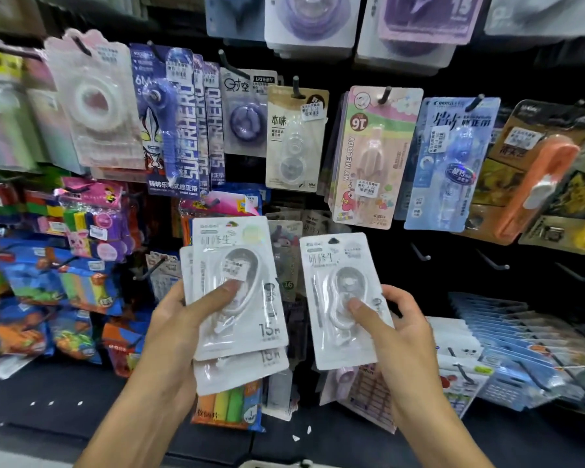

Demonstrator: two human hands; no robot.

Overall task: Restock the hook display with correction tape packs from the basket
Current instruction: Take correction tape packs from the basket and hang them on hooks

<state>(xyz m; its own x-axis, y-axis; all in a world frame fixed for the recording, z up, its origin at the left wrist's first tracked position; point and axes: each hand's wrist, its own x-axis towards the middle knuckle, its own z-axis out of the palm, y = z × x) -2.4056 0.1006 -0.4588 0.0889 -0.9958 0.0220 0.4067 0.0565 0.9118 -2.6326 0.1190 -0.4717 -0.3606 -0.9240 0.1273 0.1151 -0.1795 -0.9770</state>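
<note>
My left hand (179, 319) grips a small stack of white correction tape packs (240, 319), thumb pressed on the top pack's blister. My right hand (392, 325) holds a single white correction tape pack (338, 265) upright, thumb on its blister, fingers behind the card. Both are held in front of the black hook display (436, 265). To the right of the single pack, three bare hooks (419, 253) (492, 261) (576, 273) stick out of the panel. No basket is visible.
Hooks above carry other packs: a beige one (296, 136), a pink My Melody one (368, 157), a blue one (450, 163) and Superhero ones (179, 123). Colourful erasers and clay hang at left (81, 258). Blue packs fan out at lower right (507, 349).
</note>
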